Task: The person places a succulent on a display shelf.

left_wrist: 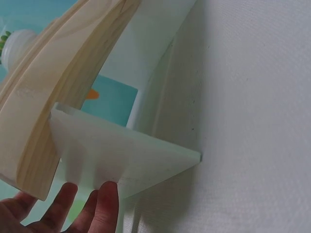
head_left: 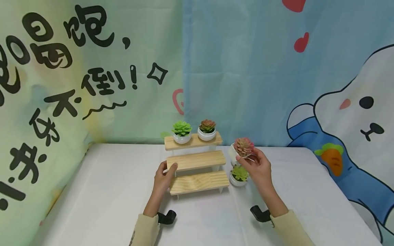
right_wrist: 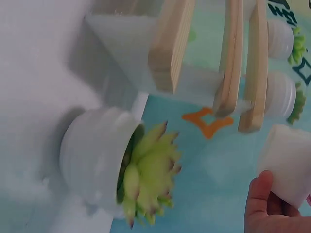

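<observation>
A three-step wooden display stand (head_left: 197, 161) with pale side panels (left_wrist: 116, 150) stands on the table. My left hand (head_left: 163, 176) grips the left end of its middle step, thumb on top. Between thumb and fingers, my right hand (head_left: 258, 167) holds a white pot (right_wrist: 286, 162) with a pinkish succulent (head_left: 244, 147), raised beside the stand's right side. Below that hand, a pale green succulent (head_left: 239, 173) sits in a round white pot (right_wrist: 97, 158) on the table. On the top step are a bright green potted succulent (head_left: 182, 129) and a reddish-green one (head_left: 207, 126).
The white-covered table (head_left: 107, 198) extends around the stand. Printed cloths hang behind it, green with black lettering (head_left: 98, 82) at left and blue with a cartoon bear (head_left: 347, 99) at right. Black wrist mounts (head_left: 260, 214) jut inward from both sleeves.
</observation>
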{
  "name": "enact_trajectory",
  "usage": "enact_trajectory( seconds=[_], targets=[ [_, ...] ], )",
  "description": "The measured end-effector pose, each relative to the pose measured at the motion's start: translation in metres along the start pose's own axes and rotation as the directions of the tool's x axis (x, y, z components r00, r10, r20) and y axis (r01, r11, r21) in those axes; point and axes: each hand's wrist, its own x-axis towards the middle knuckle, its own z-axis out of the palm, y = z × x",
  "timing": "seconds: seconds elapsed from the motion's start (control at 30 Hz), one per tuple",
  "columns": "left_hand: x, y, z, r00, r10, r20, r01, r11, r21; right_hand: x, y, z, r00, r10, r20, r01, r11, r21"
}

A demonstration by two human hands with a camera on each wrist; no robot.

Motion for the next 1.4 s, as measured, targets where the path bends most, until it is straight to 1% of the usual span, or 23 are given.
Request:
enact_trajectory(
  seconds=[0.13,0.33,0.5,0.67,0.9,1.07,1.13,1.27,1.4],
  targets=[
    [-0.002,-0.003,0.0,1.0,-0.015,-0.02,0.015,1.0,0.008,-0.004,-0.002,0.013,0.998,-0.036,0.051,0.034,0.999,0.038],
    [-0.004,-0.004,0.0,1.0,-0.006,0.0,0.006,1.0,0.006,-0.008,-0.003,0.033,0.99,-0.102,0.094,0.093,0.991,0.094],
    [-0.006,-0.003,-0.002,0.999,-0.01,-0.034,0.01,1.0,0.011,-0.012,-0.002,0.053,0.976,-0.145,0.164,0.126,0.985,0.117],
    [-0.006,-0.001,-0.002,1.0,0.001,-0.028,-0.001,1.0,0.003,-0.016,-0.001,0.069,0.965,-0.152,0.215,0.131,0.986,0.108],
    [-0.004,0.001,0.0,0.999,0.015,-0.04,-0.015,1.0,0.01,-0.022,-0.003,0.091,0.955,-0.122,0.269,0.11,0.992,0.06],
    [-0.004,0.002,0.0,0.999,0.023,-0.043,-0.023,1.0,-0.003,-0.021,-0.008,0.106,0.947,-0.131,0.294,0.111,0.99,0.083],
    [-0.005,0.002,0.0,0.999,0.026,-0.034,-0.027,1.0,-0.009,-0.021,-0.01,0.11,0.944,-0.127,0.304,0.109,0.991,0.077],
    [-0.005,0.003,0.001,1.0,0.025,-0.018,-0.026,1.0,-0.018,-0.022,-0.012,0.115,0.94,-0.125,0.317,0.123,0.992,0.026],
    [-0.004,0.003,0.002,1.0,0.025,-0.017,-0.026,1.0,-0.014,-0.022,-0.011,0.117,0.94,-0.128,0.317,0.136,0.991,-0.002]
  ],
)
